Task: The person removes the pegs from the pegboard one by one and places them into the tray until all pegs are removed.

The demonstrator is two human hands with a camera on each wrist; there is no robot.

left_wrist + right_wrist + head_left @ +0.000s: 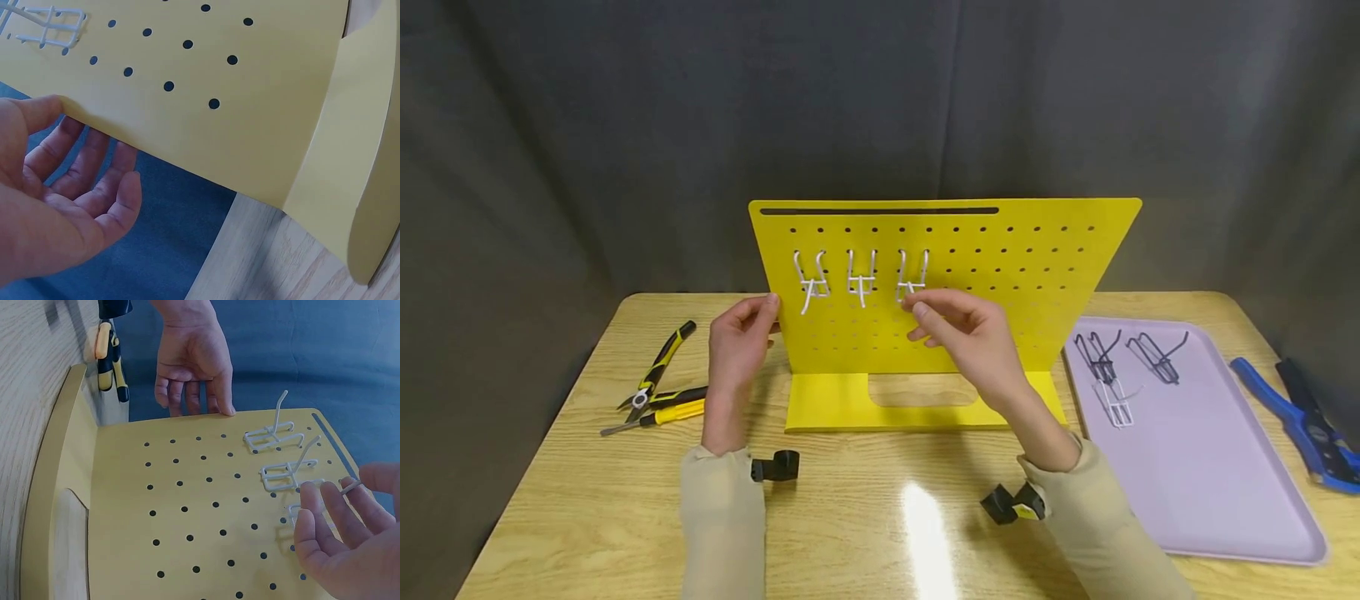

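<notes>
A yellow pegboard (1037,217) stands upright on its folded base. My left hand (741,337) grips its left edge, the thumb at the front and the fingers behind, as the left wrist view shows. Three white wire pegboard hooks hang in a row near the top: a left hook (810,287), a middle hook (861,285) and a right-hand hook (294,515). My right hand (977,342) pinches the prong of the right-hand hook between thumb and fingers. The fingers partly hide that hook in the right wrist view.
On the right, a lilac tray (1195,492) holds black wire hooks (1163,368) and a white hook (1120,413). Beyond it lies a blue-handled tool (1292,414). Yellow-and-black pliers (658,367) and a screwdriver (679,412) lie left of the board. A dark curtain (865,100) hangs behind.
</notes>
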